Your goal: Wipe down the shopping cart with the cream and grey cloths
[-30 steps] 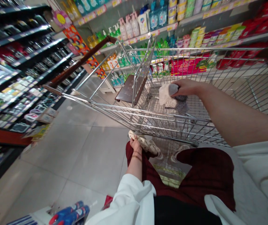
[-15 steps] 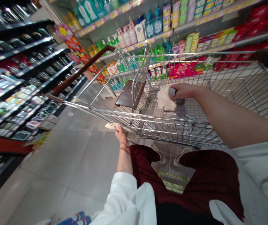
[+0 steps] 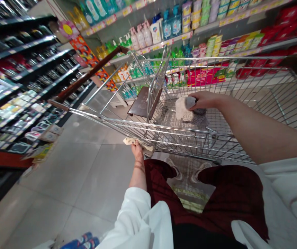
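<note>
A metal wire shopping cart [image 3: 182, 140] stands sideways in front of me. My left hand [image 3: 137, 149] is closed on a cream spotted cloth [image 3: 130, 141] at the cart's near outer side, low by its wires. Inside the basket, my right hand [image 3: 203, 100] is closed on a bunched cloth [image 3: 181, 108], white and grey with small dots on one part. This cloth hangs over the basket's wire bottom; whether it touches the wires I cannot tell. The fingertips of the right hand are partly hidden by the cloth.
The cart has a brown handle [image 3: 91, 76] at left and a brown seat flap [image 3: 144, 102]. Shelves of pump bottles [image 3: 145, 34] and tubs stand behind it. Dark shelves [image 3: 21, 79] run along the left. Blue bottles [image 3: 82, 241] are at the bottom edge.
My left hand and the cream cloth have shifted slightly to the right along the cart's side. The right hand stays in nearly the same place, its cloth slightly changed in shape.
</note>
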Tool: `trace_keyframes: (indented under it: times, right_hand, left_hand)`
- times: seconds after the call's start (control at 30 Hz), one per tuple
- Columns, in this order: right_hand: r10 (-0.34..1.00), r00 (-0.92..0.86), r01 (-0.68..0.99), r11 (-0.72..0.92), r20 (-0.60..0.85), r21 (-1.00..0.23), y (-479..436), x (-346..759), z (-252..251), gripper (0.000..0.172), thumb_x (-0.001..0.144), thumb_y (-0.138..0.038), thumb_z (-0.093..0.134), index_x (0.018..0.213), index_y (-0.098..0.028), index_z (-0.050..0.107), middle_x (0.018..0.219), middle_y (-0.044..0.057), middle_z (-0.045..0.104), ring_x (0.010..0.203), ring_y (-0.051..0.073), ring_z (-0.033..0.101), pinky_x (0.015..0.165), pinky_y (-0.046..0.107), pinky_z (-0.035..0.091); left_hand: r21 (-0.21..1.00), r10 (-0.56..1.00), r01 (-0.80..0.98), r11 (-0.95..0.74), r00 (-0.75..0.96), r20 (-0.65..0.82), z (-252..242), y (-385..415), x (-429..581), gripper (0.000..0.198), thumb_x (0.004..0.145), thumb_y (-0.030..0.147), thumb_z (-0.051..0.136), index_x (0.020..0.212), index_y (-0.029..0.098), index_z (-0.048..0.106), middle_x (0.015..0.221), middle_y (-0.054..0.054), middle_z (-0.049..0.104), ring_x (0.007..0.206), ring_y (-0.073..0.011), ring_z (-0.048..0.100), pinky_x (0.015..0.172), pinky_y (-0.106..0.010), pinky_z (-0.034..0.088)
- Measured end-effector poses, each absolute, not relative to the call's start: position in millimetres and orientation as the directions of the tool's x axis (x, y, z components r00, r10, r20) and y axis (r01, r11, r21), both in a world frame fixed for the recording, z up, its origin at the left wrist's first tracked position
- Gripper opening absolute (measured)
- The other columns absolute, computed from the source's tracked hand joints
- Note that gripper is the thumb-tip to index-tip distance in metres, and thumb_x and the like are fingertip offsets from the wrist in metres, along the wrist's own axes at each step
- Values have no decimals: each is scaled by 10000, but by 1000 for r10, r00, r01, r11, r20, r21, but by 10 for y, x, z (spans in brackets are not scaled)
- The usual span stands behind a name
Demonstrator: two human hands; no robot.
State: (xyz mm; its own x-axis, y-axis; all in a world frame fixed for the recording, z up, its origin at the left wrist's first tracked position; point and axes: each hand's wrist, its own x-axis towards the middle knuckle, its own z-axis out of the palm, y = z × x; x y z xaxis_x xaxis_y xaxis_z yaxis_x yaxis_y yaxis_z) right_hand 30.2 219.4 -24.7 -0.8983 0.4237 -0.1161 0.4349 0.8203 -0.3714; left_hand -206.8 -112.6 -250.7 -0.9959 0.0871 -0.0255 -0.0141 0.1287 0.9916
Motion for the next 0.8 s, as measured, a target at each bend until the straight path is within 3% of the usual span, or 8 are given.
trace_keyframes:
  times: [0.23, 0.53, 0.8]
  right_hand:
    - [447, -887, 453, 801, -114, -392, 2194, 307, -254, 358, 771, -357, 691, 1081, -181, 652, 1081, 80, 707, 990, 237, 606, 802, 305, 445]
    - [456, -880, 468, 784, -135, -407, 2223, 308, -295, 371, 762, -392, 686, 1064, -179, 645, 1071, 91, 701, 994, 260, 606, 817, 341, 442]
    - [478, -871, 477, 763, -116, -436, 2236, 322, -306, 320, 740, -407, 701, 1001, -230, 645, 1069, 53, 717, 987, 250, 614, 826, 347, 462]
  left_hand:
    - [983, 110, -101, 151, -987, -118, -2751, -1107, -1990, 244, 834, 357, 633, 981, 163, 627, 925, -32, 665, 980, -181, 628, 974, -337, 468]
    - [926, 127, -365, 97, -918, -375, -2978, -1000, -1726, 202, 828, 345, 651, 848, 155, 589, 717, -18, 621, 686, -163, 629, 757, -348, 543]
    - [957, 102, -283, -67, -956, -275, -2745, -1111, -1336, 375, 846, 507, 621, 988, 161, 622, 887, -41, 673, 842, -160, 653, 828, -302, 516]
